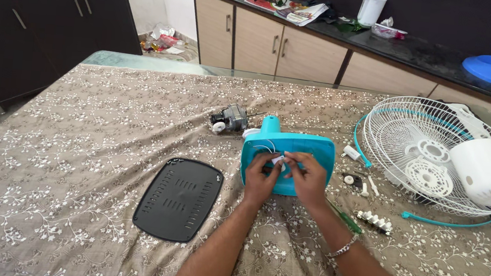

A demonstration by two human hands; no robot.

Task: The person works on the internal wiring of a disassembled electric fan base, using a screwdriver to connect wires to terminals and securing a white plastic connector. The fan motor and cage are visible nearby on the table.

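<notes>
Here we see both hands over the turquoise fan base (310, 150), which lies near the middle of the cloth-covered table (77, 140). Our left hand (261, 178) and right hand (308, 177) pinch a small white wire piece (279, 159) between fingertips, just above the base's open underside. A black cover plate (178, 199) lies to the left, the fan motor (230, 119) just behind, and a white wire guard (430, 153) to the right.
</notes>
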